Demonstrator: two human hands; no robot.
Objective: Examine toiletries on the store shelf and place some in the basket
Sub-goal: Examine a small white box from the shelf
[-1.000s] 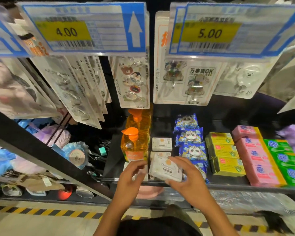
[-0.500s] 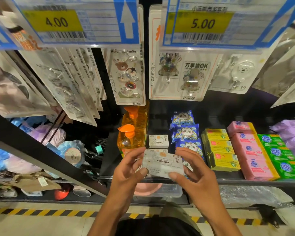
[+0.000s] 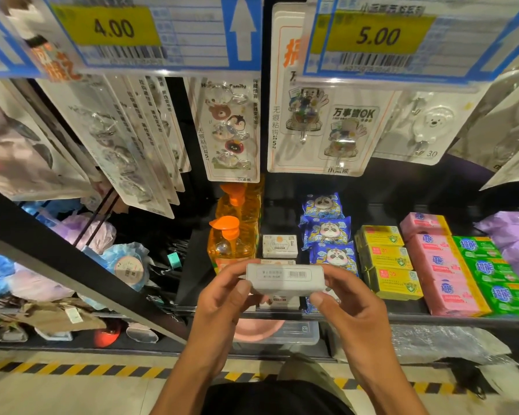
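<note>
A small white box (image 3: pixel 285 278), most likely soap, is held level in front of the shelf (image 3: pixel 462 322), barcode side facing the camera. The left hand (image 3: pixel 222 301) pinches its left end and the right hand (image 3: pixel 351 313) pinches its right end. Each grip is narrow: a thumb sits on the near lower edge and the fingers curl over the top. The box hangs in the air just ahead of the shelf edge and touches nothing else.

Directly behind it, more boxes of the same kind (image 3: pixel 280 246) sit in a row. An orange pump bottle (image 3: pixel 231 241) stands just to their left, and blue panda packets (image 3: pixel 327 232) lie just to their right. Further right are yellow boxes (image 3: pixel 393 283), pink bars (image 3: pixel 450 289) and green bars (image 3: pixel 492 271). No basket is in view.

The main risk looks like a slip. Only the fingertips hold the smooth carton, so turning it to read another face could let it drop to the floor (image 3: pixel 72 369). If the box is pushed back into its row, a knuckle could topple the tall pump bottle. Reaching for an unseen basket could also mean a blind drop that misses it.
</note>
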